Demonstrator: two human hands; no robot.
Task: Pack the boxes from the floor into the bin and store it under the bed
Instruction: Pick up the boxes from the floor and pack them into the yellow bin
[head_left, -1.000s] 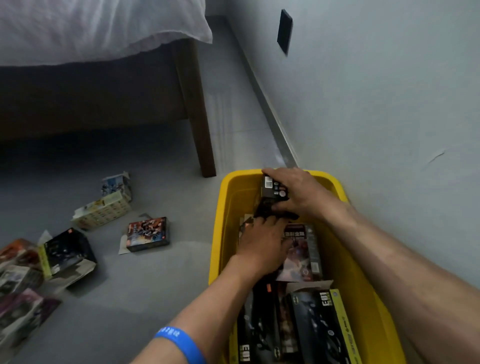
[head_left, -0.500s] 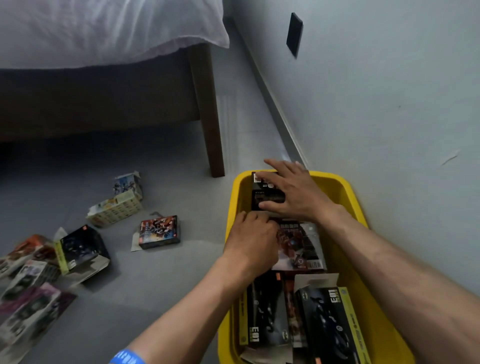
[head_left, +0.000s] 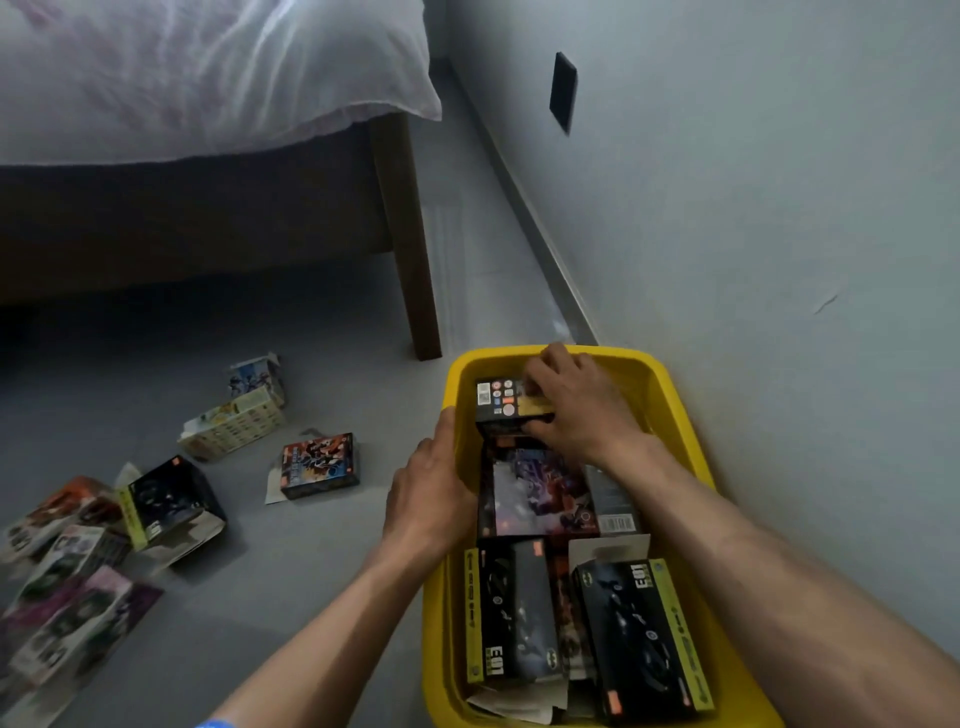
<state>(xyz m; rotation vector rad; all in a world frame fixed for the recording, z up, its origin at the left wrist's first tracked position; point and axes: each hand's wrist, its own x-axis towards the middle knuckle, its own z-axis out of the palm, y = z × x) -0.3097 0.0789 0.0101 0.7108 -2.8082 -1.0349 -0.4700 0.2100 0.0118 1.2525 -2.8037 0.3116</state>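
Yellow bin (head_left: 675, 400), grey floor (head_left: 311, 571), white bedding (head_left: 208, 78), black boxes (head_left: 639, 634).

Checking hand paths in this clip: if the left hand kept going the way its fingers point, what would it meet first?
The left hand points up-frame along the yellow bin's left rim; the floor looks free until probably the bed leg.

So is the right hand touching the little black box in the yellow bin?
Touching. The head view shows the right hand lying over the black box at the far end of the yellow bin, fingers wrapped on it.
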